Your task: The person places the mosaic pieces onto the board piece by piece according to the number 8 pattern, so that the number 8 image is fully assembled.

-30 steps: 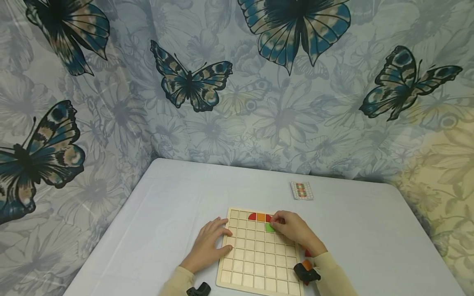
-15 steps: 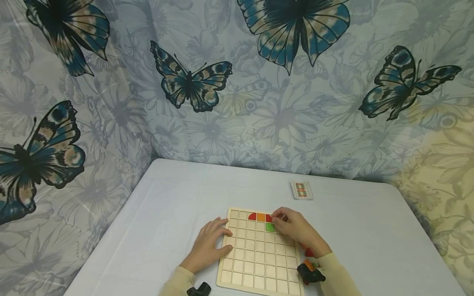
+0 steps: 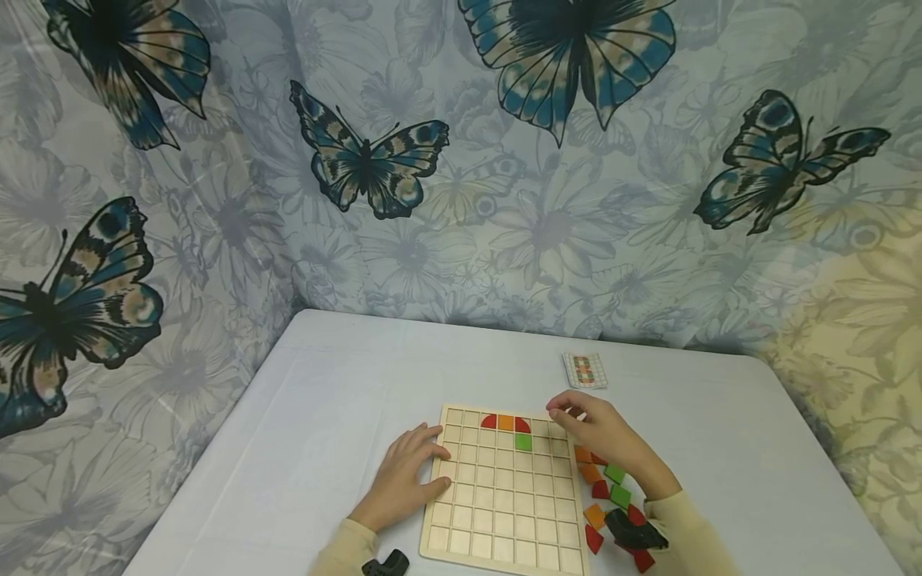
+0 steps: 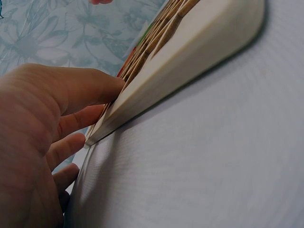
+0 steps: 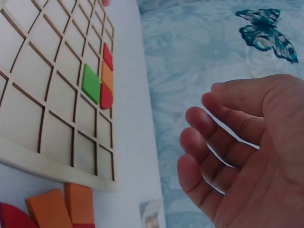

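A wooden grid board point(image 3: 504, 504) lies on the white table. In its far row sit a red quarter-round tile point(image 3: 489, 421), an orange square tile point(image 3: 506, 422) and a second red quarter-round tile point(image 3: 522, 425). A green square tile point(image 3: 523, 442) fills the cell just below that second red one. My left hand point(image 3: 406, 476) rests on the board's left edge, thumb and fingertips touching the rim. Over the board's far right corner hovers my right hand point(image 3: 601, 432); its fingers are loosely bent and hold nothing, as the right wrist view shows.
Several loose red, orange and green tiles point(image 3: 620, 496) lie scattered right of the board, partly under the right forearm. A small printed pattern card point(image 3: 584, 370) lies beyond the board at the back. Butterfly-patterned cloth point(image 3: 432, 264) hangs behind and left of the table.
My right hand has drawn off the green and red tiles, rightward and slightly away, uncovering them and the loose tiles beside the board. The left hand has stayed put.
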The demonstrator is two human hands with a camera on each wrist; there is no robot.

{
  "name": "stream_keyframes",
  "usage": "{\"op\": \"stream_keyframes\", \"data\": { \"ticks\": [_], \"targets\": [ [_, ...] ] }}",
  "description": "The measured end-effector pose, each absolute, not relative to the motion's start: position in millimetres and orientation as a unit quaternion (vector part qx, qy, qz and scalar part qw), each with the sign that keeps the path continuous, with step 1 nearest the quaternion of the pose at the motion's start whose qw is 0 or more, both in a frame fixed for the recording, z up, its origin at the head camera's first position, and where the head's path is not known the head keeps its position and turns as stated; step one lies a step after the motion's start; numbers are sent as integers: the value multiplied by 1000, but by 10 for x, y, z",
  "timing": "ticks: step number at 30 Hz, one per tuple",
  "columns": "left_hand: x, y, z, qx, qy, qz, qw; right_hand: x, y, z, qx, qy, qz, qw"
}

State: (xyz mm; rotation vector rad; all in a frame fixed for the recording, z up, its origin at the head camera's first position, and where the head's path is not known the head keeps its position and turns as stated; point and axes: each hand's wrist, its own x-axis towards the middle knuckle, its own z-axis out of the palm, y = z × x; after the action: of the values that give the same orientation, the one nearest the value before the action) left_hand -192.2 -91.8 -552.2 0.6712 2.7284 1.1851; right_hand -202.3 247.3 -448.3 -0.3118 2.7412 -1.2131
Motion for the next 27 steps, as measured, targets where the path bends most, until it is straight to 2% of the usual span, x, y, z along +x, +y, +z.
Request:
{"op": "stream_keyframes", "data": {
  "ticks": [21,27],
  "targets": [
    [-1916,-911,-5530,220,894,388,43,-1797,2830,-4214,-77,930,-359,-6],
    [-1919,-915,-5538,222,892,391,43,-1736,2921,-4199,-72,933,-352,-10]
  ]
}}
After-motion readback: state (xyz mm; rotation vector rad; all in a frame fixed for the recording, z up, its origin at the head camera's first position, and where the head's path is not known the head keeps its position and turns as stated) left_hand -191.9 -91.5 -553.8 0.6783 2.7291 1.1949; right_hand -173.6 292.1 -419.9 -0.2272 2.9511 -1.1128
